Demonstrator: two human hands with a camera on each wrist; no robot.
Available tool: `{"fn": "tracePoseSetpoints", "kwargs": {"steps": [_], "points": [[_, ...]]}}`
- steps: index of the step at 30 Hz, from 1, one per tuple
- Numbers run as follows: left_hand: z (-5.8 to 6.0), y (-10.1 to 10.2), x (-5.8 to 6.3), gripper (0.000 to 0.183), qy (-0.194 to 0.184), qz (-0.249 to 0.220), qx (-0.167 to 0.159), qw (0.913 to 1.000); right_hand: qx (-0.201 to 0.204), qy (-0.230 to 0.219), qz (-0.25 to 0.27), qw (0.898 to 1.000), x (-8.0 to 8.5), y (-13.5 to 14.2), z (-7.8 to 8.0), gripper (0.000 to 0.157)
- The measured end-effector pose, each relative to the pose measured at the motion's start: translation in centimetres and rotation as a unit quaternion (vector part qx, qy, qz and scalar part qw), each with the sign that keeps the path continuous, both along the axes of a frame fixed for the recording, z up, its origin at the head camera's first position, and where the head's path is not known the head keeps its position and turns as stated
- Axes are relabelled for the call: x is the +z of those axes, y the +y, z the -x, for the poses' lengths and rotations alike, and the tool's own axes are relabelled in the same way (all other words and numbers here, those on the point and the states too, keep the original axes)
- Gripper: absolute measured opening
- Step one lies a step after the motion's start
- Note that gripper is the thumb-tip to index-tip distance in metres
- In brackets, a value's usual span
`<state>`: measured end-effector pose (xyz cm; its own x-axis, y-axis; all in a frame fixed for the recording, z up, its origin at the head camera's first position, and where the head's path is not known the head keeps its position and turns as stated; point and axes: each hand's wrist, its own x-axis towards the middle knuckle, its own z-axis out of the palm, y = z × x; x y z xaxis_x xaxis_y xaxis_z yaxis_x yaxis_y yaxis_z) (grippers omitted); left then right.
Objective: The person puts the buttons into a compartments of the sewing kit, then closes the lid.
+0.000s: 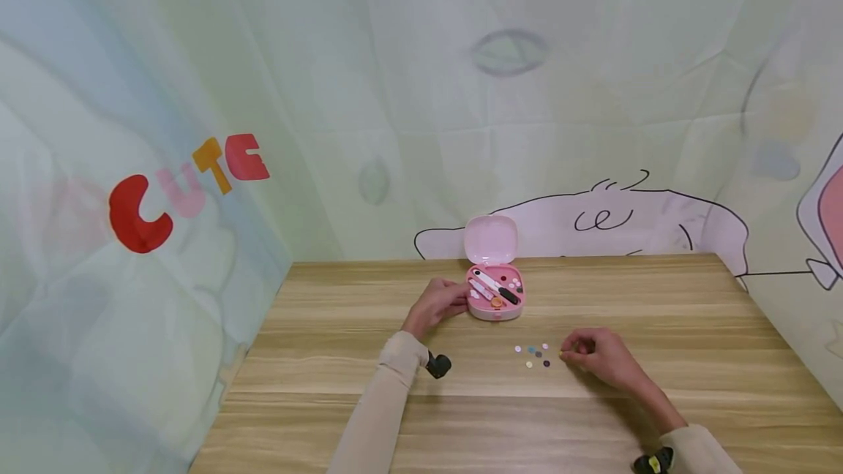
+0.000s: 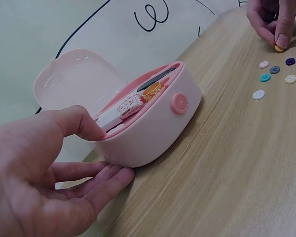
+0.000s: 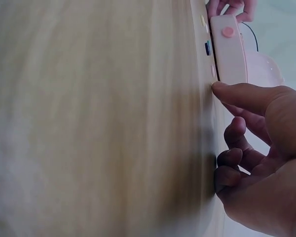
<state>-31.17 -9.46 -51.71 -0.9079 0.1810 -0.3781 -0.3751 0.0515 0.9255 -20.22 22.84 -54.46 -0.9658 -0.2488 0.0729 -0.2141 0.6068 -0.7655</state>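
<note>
A pink sewing box stands near the table's far edge with its lid raised. My left hand holds the box at its left side. In the left wrist view its thumb rests on the rim, and the fingers lie low against the wall. To the right, my right hand pinches a yellow button between thumb and finger, down at the tabletop. Several loose buttons in white, pink, blue, grey, pale yellow and dark purple lie beside that hand.
Inside the box are a black-handled tool, a printed tape measure, an orange round item and several small buttons. The wooden table meets a printed curtain at the back.
</note>
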Motion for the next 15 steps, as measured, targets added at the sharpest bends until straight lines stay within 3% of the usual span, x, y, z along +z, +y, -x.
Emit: {"fn": "tracePoseSetpoints", "kwargs": {"steps": [15], "points": [[0.0, -0.2, 0.2, 0.023, -0.007, 0.006, -0.004, 1.0, 0.001, -0.03, 0.015, 0.999, 1.2, -0.3, 1.0, 0.007]]}}
